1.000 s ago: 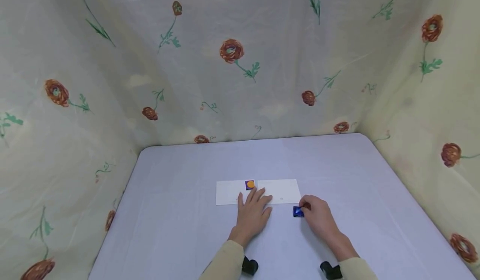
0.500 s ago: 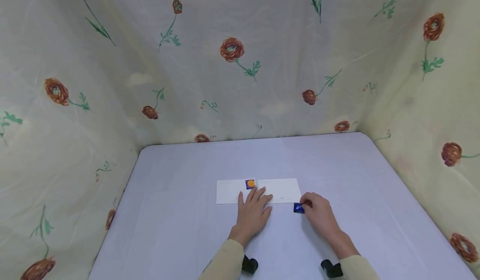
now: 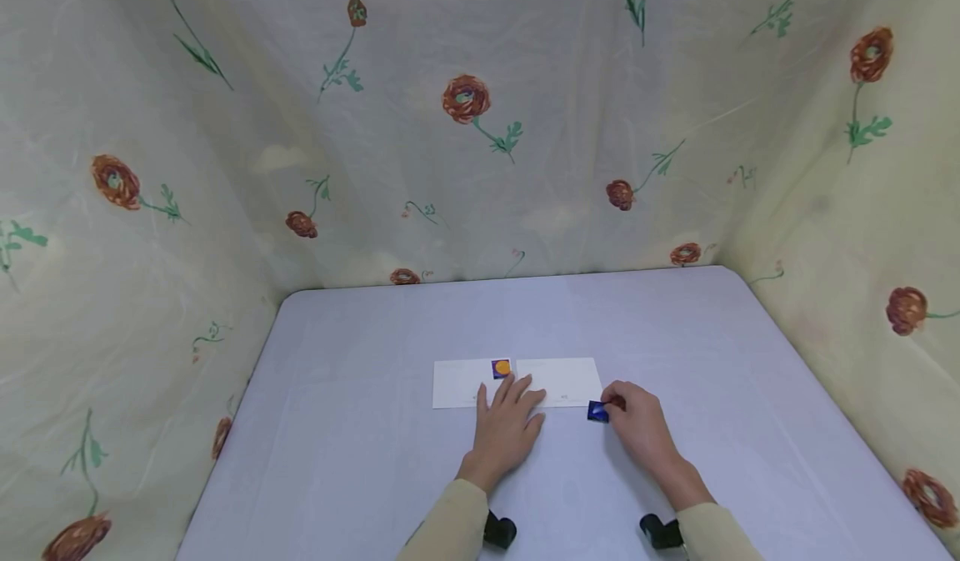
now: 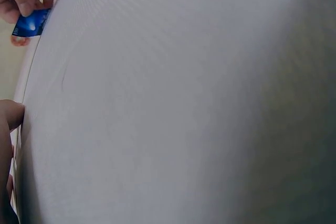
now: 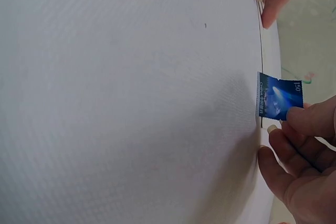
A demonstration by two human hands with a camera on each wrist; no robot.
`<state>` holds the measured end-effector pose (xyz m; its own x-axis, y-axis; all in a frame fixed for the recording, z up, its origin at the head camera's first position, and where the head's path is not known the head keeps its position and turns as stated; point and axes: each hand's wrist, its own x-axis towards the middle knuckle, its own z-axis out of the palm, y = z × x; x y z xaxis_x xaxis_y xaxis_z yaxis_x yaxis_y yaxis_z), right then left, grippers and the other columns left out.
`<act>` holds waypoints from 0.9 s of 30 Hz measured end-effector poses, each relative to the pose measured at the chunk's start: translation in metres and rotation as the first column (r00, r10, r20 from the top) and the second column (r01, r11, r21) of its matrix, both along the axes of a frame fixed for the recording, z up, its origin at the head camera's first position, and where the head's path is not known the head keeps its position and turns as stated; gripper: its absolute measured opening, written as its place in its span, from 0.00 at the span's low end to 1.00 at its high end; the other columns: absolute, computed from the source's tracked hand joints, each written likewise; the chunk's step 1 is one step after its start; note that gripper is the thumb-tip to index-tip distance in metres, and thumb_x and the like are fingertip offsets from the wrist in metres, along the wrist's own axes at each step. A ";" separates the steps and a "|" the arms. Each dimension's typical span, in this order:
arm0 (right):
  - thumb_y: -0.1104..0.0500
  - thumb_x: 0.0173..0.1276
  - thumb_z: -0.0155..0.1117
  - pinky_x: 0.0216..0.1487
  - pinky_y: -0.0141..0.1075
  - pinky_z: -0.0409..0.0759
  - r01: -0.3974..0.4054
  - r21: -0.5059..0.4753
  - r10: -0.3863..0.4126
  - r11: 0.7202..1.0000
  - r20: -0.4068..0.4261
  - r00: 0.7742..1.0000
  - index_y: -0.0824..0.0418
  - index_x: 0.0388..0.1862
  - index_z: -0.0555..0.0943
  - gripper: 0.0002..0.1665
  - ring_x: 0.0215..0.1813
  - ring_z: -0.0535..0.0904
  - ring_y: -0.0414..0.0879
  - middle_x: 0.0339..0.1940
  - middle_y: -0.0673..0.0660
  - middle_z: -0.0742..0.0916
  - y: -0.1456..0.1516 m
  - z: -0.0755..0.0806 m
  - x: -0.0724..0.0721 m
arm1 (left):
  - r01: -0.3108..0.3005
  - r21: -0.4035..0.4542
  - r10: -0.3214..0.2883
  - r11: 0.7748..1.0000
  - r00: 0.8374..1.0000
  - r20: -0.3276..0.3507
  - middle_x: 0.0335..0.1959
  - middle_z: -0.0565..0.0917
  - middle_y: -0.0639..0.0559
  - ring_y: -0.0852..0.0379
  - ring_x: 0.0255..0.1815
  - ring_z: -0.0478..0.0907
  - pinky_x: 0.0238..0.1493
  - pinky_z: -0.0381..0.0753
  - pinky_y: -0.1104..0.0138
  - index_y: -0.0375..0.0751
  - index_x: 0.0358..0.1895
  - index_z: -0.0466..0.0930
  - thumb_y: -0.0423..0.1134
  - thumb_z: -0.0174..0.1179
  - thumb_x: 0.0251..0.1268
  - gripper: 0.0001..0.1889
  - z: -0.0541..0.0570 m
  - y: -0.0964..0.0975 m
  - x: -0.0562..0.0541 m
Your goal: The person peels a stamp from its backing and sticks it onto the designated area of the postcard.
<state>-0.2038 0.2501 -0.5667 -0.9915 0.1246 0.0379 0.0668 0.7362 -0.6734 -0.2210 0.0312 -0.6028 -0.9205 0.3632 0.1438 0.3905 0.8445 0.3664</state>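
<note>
My right hand [image 3: 641, 429] pinches a blue postage stamp [image 5: 275, 95] between thumb and fingers. The stamp is held at the near right corner of the right white envelope [image 3: 566, 380]; in the right wrist view its perforated edge and the number 150 show. My left hand [image 3: 502, 436] lies with fingers spread across the inner near corners of both envelopes. A purple stamp with an orange disc [image 3: 501, 368] sits at the far right corner of the left white envelope [image 3: 453, 386], just beyond the left fingertips. The blue stamp [image 4: 31, 23] also shows in the left wrist view.
A white cloth covers the table [image 3: 360, 436]. Flower-patterned curtains [image 3: 525, 227] hang behind it and at both sides. A black wrist device [image 3: 501, 533] is strapped under the left sleeve, another [image 3: 660, 533] under the right.
My right hand has moved slightly away from me with the blue stamp, bringing it closer to the right envelope's near corner. The left hand has stayed in place.
</note>
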 end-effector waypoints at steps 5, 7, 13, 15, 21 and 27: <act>0.70 0.67 0.59 0.34 0.34 0.77 0.005 -0.003 -0.005 1.000 0.004 1.000 0.64 0.38 0.82 0.06 0.36 0.76 0.48 0.35 0.58 0.85 0.000 -0.001 -0.002 | 0.000 0.001 0.000 1.000 1.000 0.004 0.77 0.65 0.57 0.49 0.81 0.54 0.77 0.46 0.35 0.61 0.68 0.72 0.53 0.49 0.75 0.21 0.000 0.000 0.000; 0.70 0.67 0.58 0.34 0.34 0.77 0.003 -0.006 -0.003 1.000 0.001 1.000 0.64 0.38 0.82 0.06 0.36 0.76 0.48 0.35 0.59 0.85 0.001 -0.002 -0.003 | -0.002 -0.005 0.002 1.000 1.000 0.000 0.77 0.65 0.57 0.49 0.81 0.54 0.77 0.46 0.35 0.62 0.68 0.72 0.53 0.49 0.76 0.21 0.000 0.000 0.000; 0.70 0.67 0.58 0.34 0.34 0.77 -0.007 -0.018 0.007 1.000 -0.003 1.000 0.64 0.38 0.82 0.06 0.36 0.76 0.48 0.36 0.59 0.86 0.001 -0.003 -0.007 | 0.006 -0.011 -0.006 1.000 1.000 -0.009 0.77 0.65 0.57 0.49 0.81 0.54 0.77 0.46 0.35 0.62 0.68 0.72 0.54 0.48 0.76 0.21 -0.001 -0.001 0.000; 0.70 0.67 0.58 0.34 0.34 0.77 -0.008 -0.021 0.008 1.000 -0.003 1.000 0.65 0.38 0.82 0.06 0.36 0.76 0.48 0.36 0.59 0.86 0.001 -0.004 -0.009 | 0.010 -0.007 -0.010 1.000 1.000 0.001 0.77 0.65 0.57 0.49 0.82 0.54 0.77 0.45 0.35 0.62 0.69 0.71 0.54 0.47 0.76 0.21 -0.001 -0.001 0.000; 0.70 0.67 0.58 0.35 0.34 0.76 -0.007 -0.017 0.007 1.000 -0.004 1.000 0.64 0.37 0.82 0.06 0.37 0.77 0.49 0.37 0.60 0.86 -0.001 -0.003 -0.015 | 0.009 -0.005 -0.009 1.000 1.000 0.008 0.77 0.64 0.57 0.49 0.82 0.53 0.77 0.45 0.35 0.63 0.69 0.71 0.54 0.48 0.76 0.21 -0.002 0.000 -0.001; 0.71 0.66 0.58 0.34 0.32 0.75 -0.001 -0.011 0.002 1.000 0.008 1.000 0.64 0.37 0.82 0.06 0.36 0.76 0.49 0.36 0.60 0.85 -0.003 0.000 -0.018 | 0.009 -0.019 -0.009 1.000 1.000 0.004 0.77 0.65 0.57 0.49 0.81 0.54 0.77 0.46 0.35 0.63 0.69 0.71 0.54 0.47 0.76 0.21 -0.001 -0.001 -0.001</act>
